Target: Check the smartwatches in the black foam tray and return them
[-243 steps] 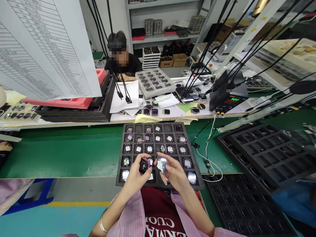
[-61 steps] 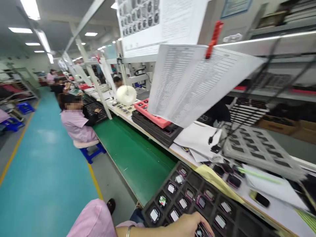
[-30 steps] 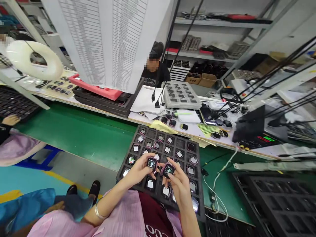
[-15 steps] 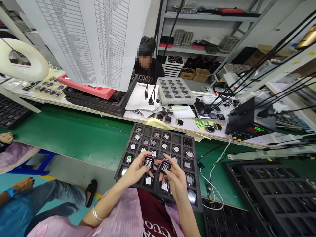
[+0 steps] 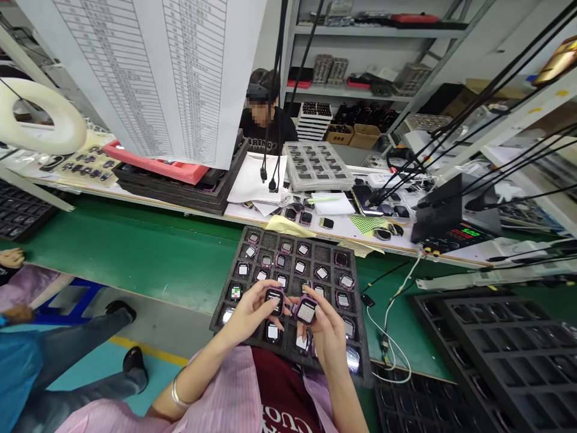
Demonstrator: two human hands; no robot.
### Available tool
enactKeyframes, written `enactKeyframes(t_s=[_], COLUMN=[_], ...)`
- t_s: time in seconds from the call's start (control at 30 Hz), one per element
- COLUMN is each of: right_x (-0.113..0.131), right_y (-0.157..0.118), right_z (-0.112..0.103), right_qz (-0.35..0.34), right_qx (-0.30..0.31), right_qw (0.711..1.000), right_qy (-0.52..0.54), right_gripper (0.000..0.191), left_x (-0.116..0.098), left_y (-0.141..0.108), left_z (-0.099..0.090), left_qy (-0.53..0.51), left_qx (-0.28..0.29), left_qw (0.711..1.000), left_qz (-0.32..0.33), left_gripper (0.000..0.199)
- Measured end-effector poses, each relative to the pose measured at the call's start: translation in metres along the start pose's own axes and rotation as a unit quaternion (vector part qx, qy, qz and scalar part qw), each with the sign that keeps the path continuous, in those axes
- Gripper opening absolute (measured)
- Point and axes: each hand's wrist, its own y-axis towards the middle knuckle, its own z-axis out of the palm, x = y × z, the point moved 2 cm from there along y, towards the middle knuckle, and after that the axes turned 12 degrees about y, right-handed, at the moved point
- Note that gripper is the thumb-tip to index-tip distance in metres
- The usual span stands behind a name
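My left hand (image 5: 250,311) is closed around a square smartwatch body (image 5: 274,302) with a lit black screen, its thumb lying over the display. Beside it, my right hand (image 5: 328,329) grips a second smartwatch body (image 5: 306,310) by its edges; a pale screen shows on this one and its case looks purple. Both are held over a black foam tray (image 5: 331,263) whose compartments hold several more watches, many with white screens lit. One watch in the tray (image 5: 235,292) shows a coloured screen. My hands hide some of the middle compartments.
A power supply (image 5: 460,222) with glowing digits stands at right on the shelf ledge. Black trays (image 5: 505,343) are stacked at lower right. A white cable (image 5: 386,325) runs beside my tray. A hanging paper sheet (image 5: 180,72) and cables are ahead. A co-worker (image 5: 265,114) sits opposite.
The screen of the watch in my right hand has turned from black with text to pale. My left thumb has moved onto its watch's screen. A person at lower left has shifted leftward.
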Motion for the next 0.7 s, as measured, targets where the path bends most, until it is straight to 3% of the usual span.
enactKeyframes(t_s=[0.3, 0.53, 0.63, 0.7], right_x=[-0.004, -0.014, -0.014, -0.008], right_y=[-0.001, 0.009, 0.044, 0.08], right_z=[-0.011, -0.037, -0.061, -0.08], right_qz=[0.016, 0.041, 0.046, -0.009], right_qx=[-0.007, 0.045, 0.082, 0.041], right_qw=[1.0, 0.992, 0.965, 0.904], right_qy=[-0.011, -0.114, -0.244, -0.426], right_gripper=[0.04, 0.071, 0.07, 0.061], left_x=[0.002, 0.002, 0.002, 0.003], left_y=[0.005, 0.008, 0.008, 0.007], left_z=[0.001, -0.004, -0.005, -0.006], left_qy=[-0.025, -0.039, -0.03, -0.013], left_qx=[-0.002, 0.001, 0.0, -0.01], left_qw=[1.0, 0.999, 1.0, 1.0], left_qz=[-0.002, -0.008, -0.002, 0.004], left_gripper=[0.034, 0.034, 0.037, 0.044])
